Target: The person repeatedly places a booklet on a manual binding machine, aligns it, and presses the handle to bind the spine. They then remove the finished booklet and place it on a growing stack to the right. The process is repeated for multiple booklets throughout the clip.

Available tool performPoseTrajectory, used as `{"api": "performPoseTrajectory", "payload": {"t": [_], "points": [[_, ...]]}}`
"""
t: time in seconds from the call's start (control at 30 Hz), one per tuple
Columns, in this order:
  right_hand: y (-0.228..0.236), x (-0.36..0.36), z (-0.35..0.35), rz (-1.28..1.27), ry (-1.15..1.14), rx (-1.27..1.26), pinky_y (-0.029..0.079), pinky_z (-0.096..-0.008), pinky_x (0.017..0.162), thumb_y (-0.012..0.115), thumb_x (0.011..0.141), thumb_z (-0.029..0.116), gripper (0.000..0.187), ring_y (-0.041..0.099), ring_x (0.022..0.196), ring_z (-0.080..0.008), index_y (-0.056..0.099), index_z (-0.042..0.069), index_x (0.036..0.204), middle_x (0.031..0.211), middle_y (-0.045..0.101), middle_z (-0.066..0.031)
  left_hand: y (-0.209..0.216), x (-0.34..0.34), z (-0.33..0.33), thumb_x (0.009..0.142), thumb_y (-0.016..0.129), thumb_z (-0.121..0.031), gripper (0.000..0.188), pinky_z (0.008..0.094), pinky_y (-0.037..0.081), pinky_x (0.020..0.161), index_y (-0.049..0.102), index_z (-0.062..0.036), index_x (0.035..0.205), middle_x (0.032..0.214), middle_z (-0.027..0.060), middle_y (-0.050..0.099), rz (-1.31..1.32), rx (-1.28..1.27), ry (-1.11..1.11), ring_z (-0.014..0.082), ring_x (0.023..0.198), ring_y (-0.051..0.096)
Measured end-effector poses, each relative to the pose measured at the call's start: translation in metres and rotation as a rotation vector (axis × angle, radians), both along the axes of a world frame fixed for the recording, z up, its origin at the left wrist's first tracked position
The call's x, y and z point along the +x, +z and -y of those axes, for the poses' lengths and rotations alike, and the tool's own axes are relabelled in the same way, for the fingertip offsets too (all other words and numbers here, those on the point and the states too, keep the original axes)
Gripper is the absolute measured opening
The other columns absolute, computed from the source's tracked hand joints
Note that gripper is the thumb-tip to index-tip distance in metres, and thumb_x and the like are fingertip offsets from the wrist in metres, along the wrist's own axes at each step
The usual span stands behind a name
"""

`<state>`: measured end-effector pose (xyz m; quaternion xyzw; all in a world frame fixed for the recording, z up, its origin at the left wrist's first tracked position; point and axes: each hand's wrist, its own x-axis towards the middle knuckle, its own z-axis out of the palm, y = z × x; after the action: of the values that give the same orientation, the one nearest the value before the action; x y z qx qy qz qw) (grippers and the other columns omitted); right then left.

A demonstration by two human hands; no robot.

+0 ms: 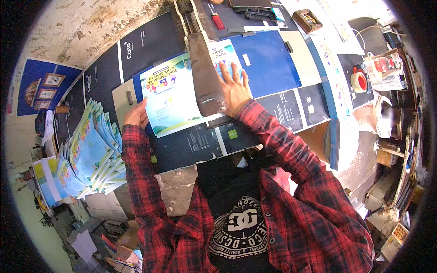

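Observation:
A printed booklet (170,102) in light blue, green and white lies open on the work surface. Across its middle runs the long brown arm of a heavy stapler (207,68), which hides part of the pages. My left hand (136,114) is closed at the booklet's left edge, its fingers bent against the paper and partly hidden. On the other side of the stapler arm, my right hand (236,88) presses flat on the booklet's right part with fingers spread. Blue and cream boards (268,61) lie beneath the booklet.
A fanned pile of similar printed sheets (93,145) stands at the left. Tall paper stacks (330,82) rise at the right, near a tape roll (358,82). A red-handled tool (217,20) and a small brown box (307,21) lie at the far side.

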<state>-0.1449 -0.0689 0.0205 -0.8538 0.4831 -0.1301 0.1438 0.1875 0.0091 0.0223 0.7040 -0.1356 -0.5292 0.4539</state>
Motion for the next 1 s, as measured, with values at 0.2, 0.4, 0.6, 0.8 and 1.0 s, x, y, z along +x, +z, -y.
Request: {"api": "performPoseTrajectory", "payload": {"t": [0.2,0.4,0.6,0.8,1.0], "points": [[0.007,-0.004,0.005,-0.050,-0.009,0.015,0.011,-0.0683,0.112,0.059,0.085,0.058,0.080,0.018,0.146,-0.0435,0.036,0.018,0.150,0.158,0.026,-0.0161,-0.002,-0.002,0.003,0.088,0.074,-0.027,0.050,0.0291,0.054,0.084,0.059,0.0062,0.121,0.110,0.0128,0.070,-0.002,-0.024,0.029,0.0185,0.097,0.068],[0.009,-0.025,0.015,-0.065,-0.038,-0.030,0.013,-0.0694,0.111,0.057,0.086,0.062,0.077,0.022,0.146,-0.0396,0.039,0.020,0.148,0.158,0.030,-0.0078,0.002,-0.024,0.009,0.087,0.075,-0.025,0.049,0.0292,0.055,0.084,0.059,0.0069,0.120,0.110,0.0139,0.069,0.004,-0.046,0.039,0.0189,0.097,0.068],[0.005,-0.019,0.011,-0.122,-0.062,-0.086,0.016,-0.0673,0.111,0.061,0.085,0.058,0.076,0.025,0.146,-0.0347,0.034,0.030,0.150,0.158,0.031,-0.0054,-0.022,-0.011,0.005,0.083,0.078,-0.022,0.039,0.0344,0.056,0.077,0.065,0.0021,0.111,0.096,0.0100,0.071,0.966,-0.266,0.060,0.0223,0.084,0.069],[-0.023,-0.040,0.024,-0.010,-0.017,-0.055,0.015,-0.0646,0.112,0.070,0.076,0.049,0.088,0.023,0.148,-0.0279,0.031,0.026,0.152,0.161,0.025,-0.0034,0.005,-0.151,-0.001,0.086,0.062,-0.041,0.067,0.0612,0.021,0.113,0.046,-0.0045,0.141,0.151,0.0103,0.039,1.502,-0.392,-0.644,0.0346,0.142,0.030],[-0.041,-0.040,0.029,0.102,-0.038,-0.012,0.016,-0.0555,0.115,0.065,0.079,0.057,0.082,0.026,0.146,-0.0259,0.043,0.013,0.145,0.158,0.030,-0.0067,-0.021,-0.163,-0.001,0.090,0.054,-0.048,0.072,0.0604,0.015,0.115,0.041,-0.0035,0.145,0.155,0.0108,0.034,1.477,-0.329,-0.563,0.0352,0.144,0.025]]}}
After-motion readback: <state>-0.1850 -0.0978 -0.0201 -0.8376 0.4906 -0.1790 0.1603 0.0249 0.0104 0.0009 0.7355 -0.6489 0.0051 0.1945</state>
